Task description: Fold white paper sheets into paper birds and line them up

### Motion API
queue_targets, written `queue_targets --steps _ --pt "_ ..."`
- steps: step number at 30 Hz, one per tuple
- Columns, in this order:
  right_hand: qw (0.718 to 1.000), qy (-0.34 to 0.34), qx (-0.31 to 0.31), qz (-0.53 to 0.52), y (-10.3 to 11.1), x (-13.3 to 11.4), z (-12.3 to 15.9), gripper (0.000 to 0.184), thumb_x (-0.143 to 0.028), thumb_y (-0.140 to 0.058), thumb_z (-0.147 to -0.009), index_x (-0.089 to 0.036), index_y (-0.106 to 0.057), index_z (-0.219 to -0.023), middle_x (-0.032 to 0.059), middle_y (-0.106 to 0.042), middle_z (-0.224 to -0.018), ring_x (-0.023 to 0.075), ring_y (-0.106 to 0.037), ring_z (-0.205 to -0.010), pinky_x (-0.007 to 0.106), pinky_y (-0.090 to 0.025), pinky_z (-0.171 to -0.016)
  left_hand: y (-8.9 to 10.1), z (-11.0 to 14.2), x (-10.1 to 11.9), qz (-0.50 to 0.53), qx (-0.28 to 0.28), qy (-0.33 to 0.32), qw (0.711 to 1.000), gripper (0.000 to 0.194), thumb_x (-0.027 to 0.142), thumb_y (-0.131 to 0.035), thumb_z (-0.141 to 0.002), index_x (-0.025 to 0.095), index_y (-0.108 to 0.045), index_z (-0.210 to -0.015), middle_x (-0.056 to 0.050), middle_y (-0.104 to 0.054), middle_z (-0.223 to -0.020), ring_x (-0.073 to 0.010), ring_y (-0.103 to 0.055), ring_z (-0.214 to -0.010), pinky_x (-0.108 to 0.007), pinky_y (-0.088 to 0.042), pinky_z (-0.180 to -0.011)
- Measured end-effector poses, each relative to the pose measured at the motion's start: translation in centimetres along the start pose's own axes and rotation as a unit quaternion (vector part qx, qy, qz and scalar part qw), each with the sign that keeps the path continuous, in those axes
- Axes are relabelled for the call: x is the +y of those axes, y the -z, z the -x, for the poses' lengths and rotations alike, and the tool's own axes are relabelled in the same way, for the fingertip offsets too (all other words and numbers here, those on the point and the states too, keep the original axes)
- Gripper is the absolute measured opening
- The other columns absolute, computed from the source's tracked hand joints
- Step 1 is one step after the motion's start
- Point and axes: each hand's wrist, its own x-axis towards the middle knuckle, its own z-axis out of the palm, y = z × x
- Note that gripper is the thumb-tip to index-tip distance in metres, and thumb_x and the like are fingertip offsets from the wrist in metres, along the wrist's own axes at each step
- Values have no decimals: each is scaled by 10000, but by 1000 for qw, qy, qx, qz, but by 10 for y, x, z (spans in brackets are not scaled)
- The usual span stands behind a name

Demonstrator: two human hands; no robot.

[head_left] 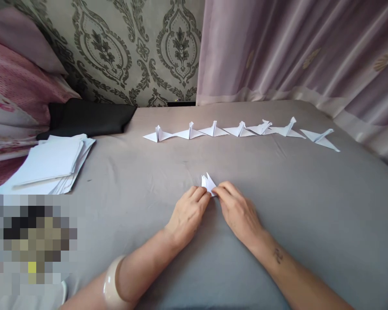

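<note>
Seven white paper figures (214, 129) with wing-like points form a row across the grey cloth (132, 172) beyond the hands, several tips meeting or overlapping. A paper stack (48, 159) lies well to the left, near a black item (87, 116); the curtain (294, 51) hangs behind and at right. Near the middle of the cloth, on the near side of the row, is a small folded paper (209, 184). Its peaks point away from the person, long axis leaning slightly left. It is white and creased, with two sharp peaks and a notch between. The left hand (187, 211) and right hand (241, 211) pinch its lower sides, their fingers hiding part of it.
</note>
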Motion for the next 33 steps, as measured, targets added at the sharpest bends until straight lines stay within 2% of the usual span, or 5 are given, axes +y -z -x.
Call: queue_targets --steps 5,10,15,19,33 --pt "991 72 -25 113 -1 -9 12 416 -53 -382 -909 -217 -534 -1259 87 -622 -1066 215 -570 -911 348 -468 -744 -3 3 7 -97 -68 -35 992 255 54 -380 -914 144 -579 -1045 -87 -594 -940 -221 -560 -861 -339 -535 -747" --pt "988 66 -32 139 1 -9 17 449 -50 -397 -889 -232 -533 -1277 90 -626 -1083 218 -572 -886 363 -468 -729 -7 10 13 -120 -47 -18 992 331 25 -385 -873 132 -550 -1139 -105 -604 -987 -232 -570 -877 -341 -552 -732" --pt "998 -5 26 51 2 5 11 347 -67 -393 -875 -214 -630 -1082 60 -644 -1031 186 -613 -850 312 -469 -699 -2 14 -1 26 42 49 998 252 56 -399 -873 178 -571 -1012 -74 -631 -958 -201 -595 -870 -299 -537 -712" --pt "994 -47 81 -48 2 12 4 361 -63 -400 -830 -206 -619 -1078 56 -630 -1054 161 -623 -818 286 -478 -733 1 7 -9 176 126 136 967 226 95 -420 -877 177 -557 -1038 -58 -620 -917 -144 -599 -744 -261 -511 -673" --pt "996 63 -63 14 15 -1 18 419 -60 -418 -820 -278 -668 -1075 38 -584 -927 171 -542 -819 309 -424 -748 2 3 -9 202 104 111 968 235 222 -581 -861 209 -552 -1094 -60 -605 -956 -195 -574 -909 -319 -502 -760"
